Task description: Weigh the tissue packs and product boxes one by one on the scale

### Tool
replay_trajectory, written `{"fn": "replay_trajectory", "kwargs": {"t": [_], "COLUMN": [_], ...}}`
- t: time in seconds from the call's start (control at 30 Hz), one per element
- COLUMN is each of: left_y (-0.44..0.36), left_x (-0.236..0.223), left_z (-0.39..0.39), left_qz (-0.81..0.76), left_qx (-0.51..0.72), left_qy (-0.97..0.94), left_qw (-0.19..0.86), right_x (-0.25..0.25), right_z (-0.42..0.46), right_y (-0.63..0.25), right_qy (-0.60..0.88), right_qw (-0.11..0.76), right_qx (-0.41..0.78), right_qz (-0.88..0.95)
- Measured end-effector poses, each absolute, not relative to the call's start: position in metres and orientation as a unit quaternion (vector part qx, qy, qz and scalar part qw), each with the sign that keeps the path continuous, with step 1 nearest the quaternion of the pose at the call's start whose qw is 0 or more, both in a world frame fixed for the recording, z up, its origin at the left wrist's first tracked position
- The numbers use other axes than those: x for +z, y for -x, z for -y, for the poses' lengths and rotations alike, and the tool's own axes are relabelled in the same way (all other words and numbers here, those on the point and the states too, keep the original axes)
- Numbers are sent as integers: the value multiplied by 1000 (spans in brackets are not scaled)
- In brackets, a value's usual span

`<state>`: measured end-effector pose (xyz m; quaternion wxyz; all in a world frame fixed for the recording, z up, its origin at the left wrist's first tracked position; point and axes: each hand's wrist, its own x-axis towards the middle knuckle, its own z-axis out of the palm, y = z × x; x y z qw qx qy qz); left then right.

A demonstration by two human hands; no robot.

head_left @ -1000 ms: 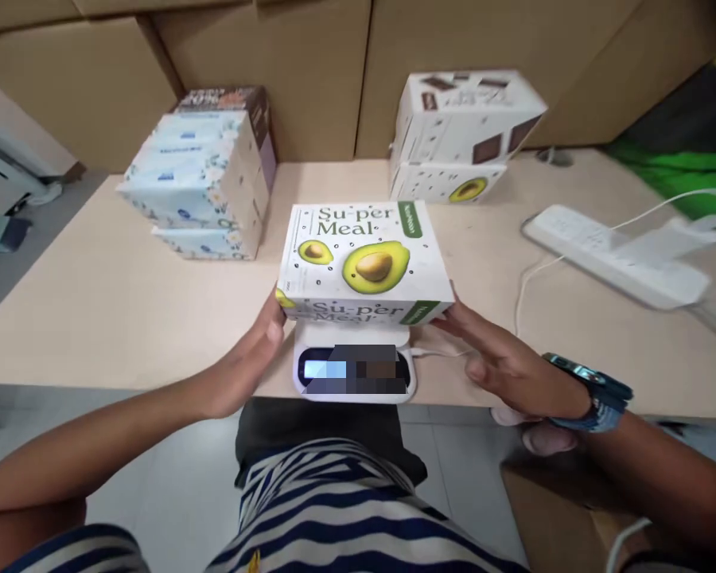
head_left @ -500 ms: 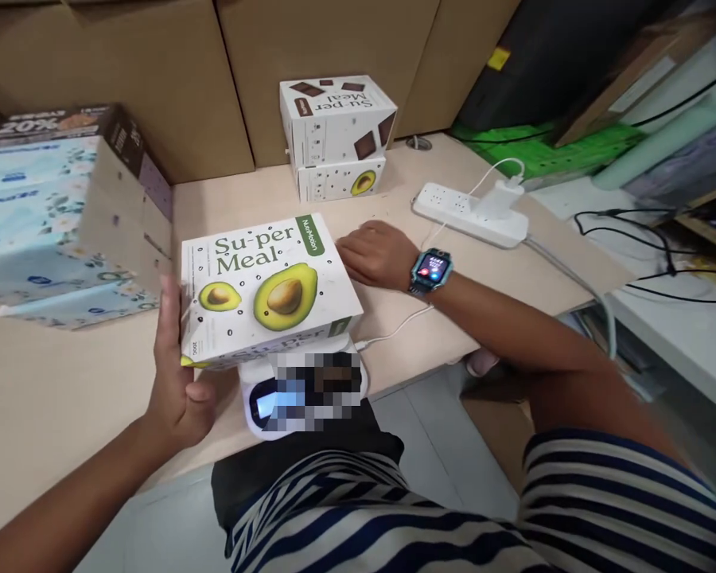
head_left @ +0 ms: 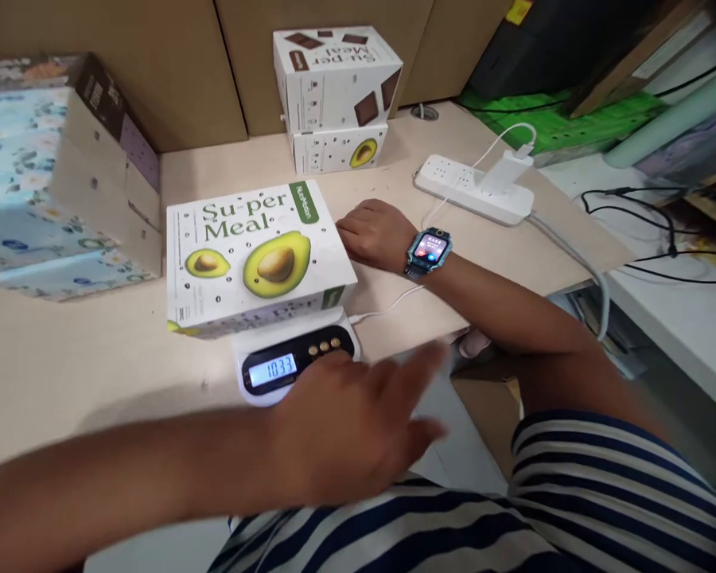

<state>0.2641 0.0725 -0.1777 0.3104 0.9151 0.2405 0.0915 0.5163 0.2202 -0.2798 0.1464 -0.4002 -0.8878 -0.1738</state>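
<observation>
A white Su-per Meal box (head_left: 239,231) with avocado pictures lies on a white kitchen scale (head_left: 237,374). The scale's lit display (head_left: 273,369) shows digits that look like 1033. My left hand (head_left: 358,422), smeared by motion, crosses in front of the scale with its fingers apart and nothing in them. It covers the scale's lower right part. On the table at the box's right side rests my right hand (head_left: 379,232), fingers curled in and nothing visible in them. A smartwatch (head_left: 430,250) is on that wrist.
At the back stand a chocolate-pictured box (head_left: 340,87) and an avocado box (head_left: 334,150) under it. Blue floral packs (head_left: 17,183) are stacked at left. A power strip (head_left: 474,189) lies at right, and a white cable (head_left: 387,306) runs to the scale.
My left hand has left the box's left side and swung right, in front of the scale. The display now shows readable digits. My right hand stays by the box.
</observation>
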Motion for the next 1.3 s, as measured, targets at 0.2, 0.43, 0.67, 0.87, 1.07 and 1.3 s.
{"fn": "replay_trajectory", "kwargs": {"t": [0.2, 0.43, 0.67, 0.87, 1.07, 1.3], "left_y": [-362, -355, -357, -351, -335, -234], "left_x": [-185, -214, -211, -219, -214, -176], "left_z": [-104, -116, -117, -118, -105, -90], "left_qz": [-352, -337, -328, -315, -207, -128], "left_qx": [-22, 64, 33, 84, 187, 261], "left_qy": [-895, -905, -894, -881, -861, -872], "left_qw": [274, 253, 303, 343, 425, 393], "right_x": [-270, -268, -268, -270, -269, -277], "right_z": [-200, -203, -203, -203, -199, -200], "right_y": [-508, -504, -504, -506, -508, -507], "right_qy": [399, 417, 427, 432, 416, 427], "right_qw": [123, 117, 103, 110, 105, 122], "right_qx": [-179, -159, -140, -137, -147, -148], "right_qz": [891, 887, 888, 885, 891, 883]}}
